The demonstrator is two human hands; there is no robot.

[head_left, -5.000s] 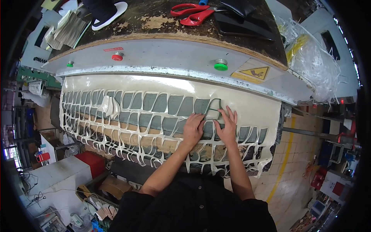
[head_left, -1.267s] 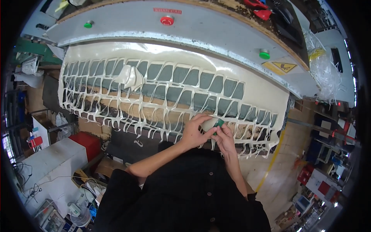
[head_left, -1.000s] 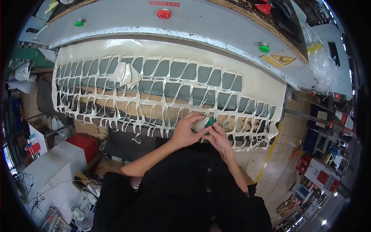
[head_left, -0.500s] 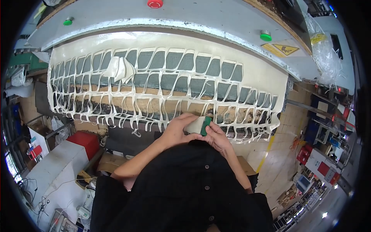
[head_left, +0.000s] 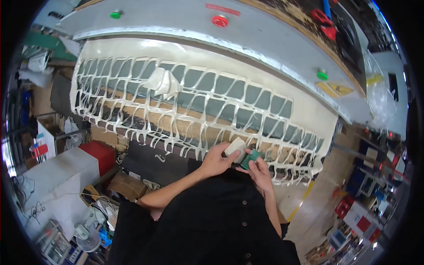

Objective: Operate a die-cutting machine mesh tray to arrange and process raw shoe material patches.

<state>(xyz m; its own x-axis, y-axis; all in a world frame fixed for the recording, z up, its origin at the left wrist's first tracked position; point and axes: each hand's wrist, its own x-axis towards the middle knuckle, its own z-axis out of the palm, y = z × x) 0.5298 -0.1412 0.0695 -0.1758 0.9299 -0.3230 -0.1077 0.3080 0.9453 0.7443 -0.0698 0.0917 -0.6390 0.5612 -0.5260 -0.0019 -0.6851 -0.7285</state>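
Our left hand [head_left: 215,161] pinches a flat cream piece [head_left: 235,146], right hand [head_left: 262,175] grips a green-walled die [head_left: 252,156], brown cardboard box [head_left: 126,185] left of both

Bright — pale sheen on cream sheet [head_left: 145,46] — bowed lines, black corners.

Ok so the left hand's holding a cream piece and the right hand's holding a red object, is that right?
Not red: the right hand holds a green object, as the head view shows. The left hand does hold a cream piece.
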